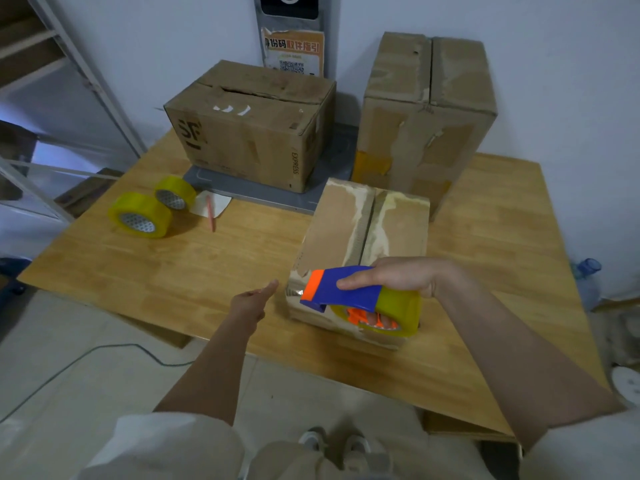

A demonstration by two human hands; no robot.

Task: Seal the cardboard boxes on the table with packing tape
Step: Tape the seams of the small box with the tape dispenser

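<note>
Wooden table (207, 271) across mid-frame; small cardboard box (363, 237) right of centre, flap seam untaped. Right hand (401, 277) wrapped round tape dispenser (360, 299) at near edge. Left hand (251, 301) loosely curled, empty, beside box. Starting step, seemingly; next: press tape down, draw along seam.

Short cream sleeves (180, 441), bare forearms, beige trousers (294, 462), and pale grey-white shoes (332, 441).

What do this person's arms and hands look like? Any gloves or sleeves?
No gloves: the left hand and the right hand are bare, with no rings or watch visible. Both forearms are uncovered. Loose, pale cream sleeves end near the elbows.
</note>
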